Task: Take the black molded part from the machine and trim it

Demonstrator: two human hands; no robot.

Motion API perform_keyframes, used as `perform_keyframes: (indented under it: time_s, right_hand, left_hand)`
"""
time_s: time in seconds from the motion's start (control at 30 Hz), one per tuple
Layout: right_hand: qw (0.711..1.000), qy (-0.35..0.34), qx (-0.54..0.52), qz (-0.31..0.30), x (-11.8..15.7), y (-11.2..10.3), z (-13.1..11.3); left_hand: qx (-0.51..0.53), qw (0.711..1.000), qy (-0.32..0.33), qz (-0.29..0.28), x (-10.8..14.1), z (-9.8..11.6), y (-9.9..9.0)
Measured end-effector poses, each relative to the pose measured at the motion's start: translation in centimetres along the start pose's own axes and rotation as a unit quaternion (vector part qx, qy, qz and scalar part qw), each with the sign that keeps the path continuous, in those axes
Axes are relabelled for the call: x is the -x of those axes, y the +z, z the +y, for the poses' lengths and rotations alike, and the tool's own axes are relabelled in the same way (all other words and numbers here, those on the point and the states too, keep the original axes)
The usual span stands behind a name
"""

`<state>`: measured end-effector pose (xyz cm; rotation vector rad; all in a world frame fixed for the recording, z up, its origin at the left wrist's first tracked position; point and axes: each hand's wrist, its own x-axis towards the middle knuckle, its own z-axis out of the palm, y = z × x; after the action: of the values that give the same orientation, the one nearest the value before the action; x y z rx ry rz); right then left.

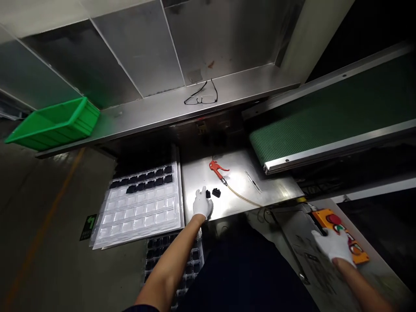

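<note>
My left hand (202,204), in a white glove, rests on the metal table with its fingers apart, beside a small black part (208,194). A second black part (216,193) lies just to the right. My right hand (334,246), also gloved, is over the orange control box (360,258), near its red and green buttons; a dark object shows at its fingertips, and whether it is gripped is unclear. A red air gun (215,168) with a hose lies behind the black parts. Left of my left hand, a clear tray (139,210) holds rows of black parts at its far side.
Glasses (201,100) lie on the metal shelf (139,113), with a green bin (58,125) at its left end. A green conveyor belt (325,115) runs at the right. A pen-like tool (252,181) is on the table. Another filled tray (152,253) sits lower down.
</note>
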<state>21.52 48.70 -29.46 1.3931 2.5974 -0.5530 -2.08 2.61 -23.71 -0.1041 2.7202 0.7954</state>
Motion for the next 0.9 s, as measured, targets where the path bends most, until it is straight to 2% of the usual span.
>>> perform_keyframes:
  time_s: [0.1, 0.17, 0.23, 0.37, 0.47, 0.57, 0.67, 0.77, 0.9]
  right_hand:
    - [1.000, -0.008, -0.006, -0.018, 3.9, 2.1, -0.1]
    - [0.997, -0.039, -0.022, -0.059, 5.9, 3.4, 0.0]
    - [0.991, -0.073, -0.044, -0.102, 6.7, 4.1, -0.2]
    - [0.978, -0.125, -0.081, -0.149, 5.0, 3.3, -2.5]
    - [0.964, -0.176, -0.096, -0.174, 2.1, 1.8, -5.6]
    - [0.942, -0.245, -0.102, -0.205, -0.7, 1.0, -9.0]
    - [0.912, -0.319, -0.102, -0.236, -2.7, 0.8, -11.8]
    - [0.881, -0.374, -0.099, -0.273, -3.6, 0.8, -14.0]
    - [0.851, -0.419, -0.103, -0.299, -3.9, 0.6, -16.8]
  left_hand:
    - [-0.009, 1.000, 0.004, -0.014, -1.6, 0.8, 0.0]
    - [-0.009, 1.000, -0.008, -0.020, -1.8, 1.1, 0.3]
    - [-0.006, 0.999, -0.028, -0.020, -1.6, 1.4, 0.7]
    - [0.018, 0.996, -0.084, -0.011, -0.7, 2.4, 1.3]
    - [0.071, 0.988, -0.137, -0.003, -0.1, 3.4, 1.3]
    - [0.160, 0.967, -0.198, 0.016, 0.2, 4.7, 1.3]
    - [0.290, 0.919, -0.262, 0.046, 0.5, 6.0, 1.3]
    - [0.439, 0.846, -0.295, 0.069, 1.6, 7.7, 1.1]
    - [0.620, 0.743, -0.241, 0.069, 4.6, 11.1, -0.4]
